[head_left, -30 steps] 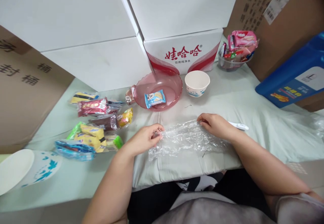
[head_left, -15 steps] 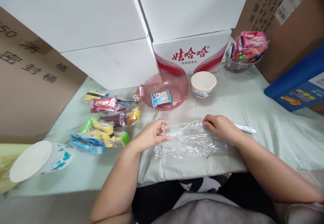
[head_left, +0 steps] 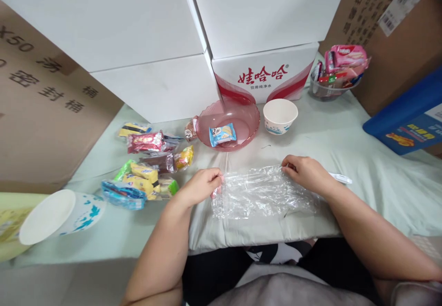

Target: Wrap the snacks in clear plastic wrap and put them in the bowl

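Note:
A crumpled clear plastic bag (head_left: 262, 193) lies flat on the pale green cloth (head_left: 345, 135) in front of me. My left hand (head_left: 202, 186) is closed in a pinch on the bag's left upper corner. My right hand (head_left: 305, 173) is closed on its right upper corner. Both hands rest on the cloth, with the bag stretched between them. A white pen-like object (head_left: 340, 178) lies just right of my right hand.
A pink transparent bowl (head_left: 241, 112) holds one blue snack packet (head_left: 223, 135). A white paper bowl (head_left: 280, 115) stands beside it. Several wrapped snacks (head_left: 148, 167) lie at the left. A tipped white paper cup (head_left: 58, 214) is at the lower left. A clear bowl of snacks (head_left: 336, 73) and cartons line the back.
My left hand has curled tighter on the bag's left corner and drawn slightly toward me. The bag lies a little flatter. The view has drifted slightly left.

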A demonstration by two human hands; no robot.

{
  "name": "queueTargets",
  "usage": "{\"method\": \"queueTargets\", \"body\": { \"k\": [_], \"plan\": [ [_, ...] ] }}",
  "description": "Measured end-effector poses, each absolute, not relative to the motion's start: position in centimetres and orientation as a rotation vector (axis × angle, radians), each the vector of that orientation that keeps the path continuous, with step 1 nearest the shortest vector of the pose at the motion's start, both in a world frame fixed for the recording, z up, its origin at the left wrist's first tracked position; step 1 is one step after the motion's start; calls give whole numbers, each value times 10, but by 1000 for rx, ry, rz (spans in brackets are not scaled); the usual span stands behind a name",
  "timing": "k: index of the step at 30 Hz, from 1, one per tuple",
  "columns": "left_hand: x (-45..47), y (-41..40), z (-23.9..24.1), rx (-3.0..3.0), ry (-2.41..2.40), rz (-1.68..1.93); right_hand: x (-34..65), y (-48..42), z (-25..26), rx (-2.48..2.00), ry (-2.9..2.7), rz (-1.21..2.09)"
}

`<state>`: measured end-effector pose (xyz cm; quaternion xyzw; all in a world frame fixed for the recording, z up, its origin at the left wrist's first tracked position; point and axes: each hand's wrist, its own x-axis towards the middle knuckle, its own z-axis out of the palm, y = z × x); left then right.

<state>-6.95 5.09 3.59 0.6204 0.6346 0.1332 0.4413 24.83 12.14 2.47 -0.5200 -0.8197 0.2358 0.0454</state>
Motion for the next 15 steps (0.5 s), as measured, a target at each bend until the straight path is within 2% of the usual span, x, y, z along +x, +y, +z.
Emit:
{"method": "queueTargets", "body": {
  "k": [5,11,15],
  "plan": [
    [-70,52,36,1693,1742,111,248,122,24,-1626,-2503,642],
    [-69,54,39,1783,1835,41,241,121,20,-1614,-2547,504],
    [-65,52,38,1824,2176,12,237,119,16,-1655,-2643,351]
  ]
}}
